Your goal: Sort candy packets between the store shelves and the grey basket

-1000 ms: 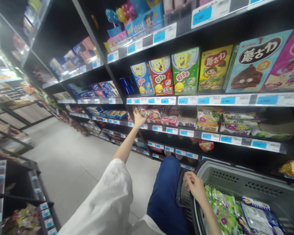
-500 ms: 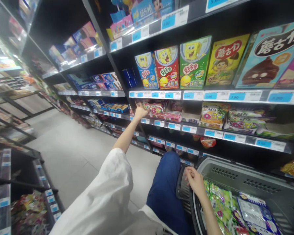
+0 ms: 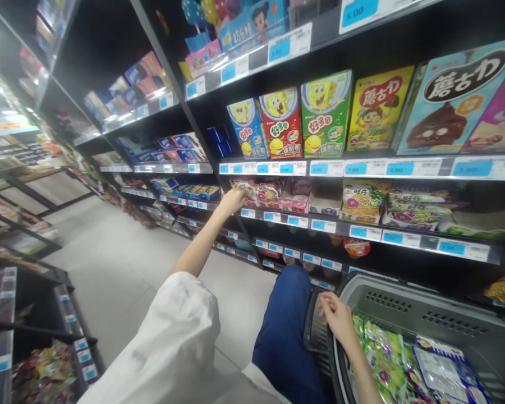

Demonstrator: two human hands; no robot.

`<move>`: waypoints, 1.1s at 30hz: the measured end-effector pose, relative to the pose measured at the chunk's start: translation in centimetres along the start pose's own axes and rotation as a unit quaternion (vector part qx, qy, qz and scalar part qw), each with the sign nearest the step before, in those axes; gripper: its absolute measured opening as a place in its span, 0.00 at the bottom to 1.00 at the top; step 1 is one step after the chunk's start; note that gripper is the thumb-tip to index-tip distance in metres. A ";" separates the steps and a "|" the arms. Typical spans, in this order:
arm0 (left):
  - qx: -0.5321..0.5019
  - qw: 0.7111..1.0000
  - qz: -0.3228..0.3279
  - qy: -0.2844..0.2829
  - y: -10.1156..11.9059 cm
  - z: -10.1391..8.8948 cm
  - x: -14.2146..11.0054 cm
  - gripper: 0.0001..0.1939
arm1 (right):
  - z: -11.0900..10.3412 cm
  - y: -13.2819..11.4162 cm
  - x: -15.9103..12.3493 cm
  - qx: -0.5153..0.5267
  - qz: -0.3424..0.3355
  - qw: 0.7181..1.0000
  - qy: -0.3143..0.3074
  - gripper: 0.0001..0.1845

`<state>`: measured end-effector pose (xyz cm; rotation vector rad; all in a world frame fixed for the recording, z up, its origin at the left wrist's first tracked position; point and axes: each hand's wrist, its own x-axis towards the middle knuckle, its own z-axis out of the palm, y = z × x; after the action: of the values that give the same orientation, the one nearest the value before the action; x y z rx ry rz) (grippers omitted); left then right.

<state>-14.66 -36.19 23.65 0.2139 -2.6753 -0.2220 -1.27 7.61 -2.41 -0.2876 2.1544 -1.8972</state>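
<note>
My left hand (image 3: 232, 200) reaches out to a shelf of snack packets and closes on a pink and red packet (image 3: 244, 188) at the shelf's left end. My right hand (image 3: 335, 317) grips the rim of a grey shopping basket (image 3: 425, 314) at the lower right. Green snack bags (image 3: 385, 359) and a blue and white packet (image 3: 444, 373) lie inside the basket. My white sleeve and blue trousers fill the lower middle.
Black shelving runs along the right with blue price tags. Cartoon snack boxes (image 3: 303, 120) stand on the shelf above the hand. More packets (image 3: 364, 199) lie further right. Low racks (image 3: 33, 336) line the left side of the grey-floored aisle (image 3: 122, 269).
My left hand has dropped a little from an open reach and closed on the packet at the shelf's edge. The right hand stays on the basket rim.
</note>
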 end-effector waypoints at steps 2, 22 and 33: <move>0.028 0.999 0.026 -0.038 -0.3 0.4 0.4 0.13 | 0.1 0.2 0.0 -0.003 0.001 1.000 0.001 0.28; 0.103 0.977 0.088 -0.164 -2.7 2.7 2.6 0.17 | 0.2 0.0 -0.2 -0.020 -0.005 1.000 -0.008 0.25; 0.092 0.979 0.092 -0.158 -0.6 1.3 2.9 0.15 | 0.4 0.1 -0.2 -0.012 -0.024 1.000 -0.001 0.23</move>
<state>-17.72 -37.18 23.57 -0.0180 -3.0114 0.0560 -0.98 7.35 -2.54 -0.3490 2.1894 -1.8972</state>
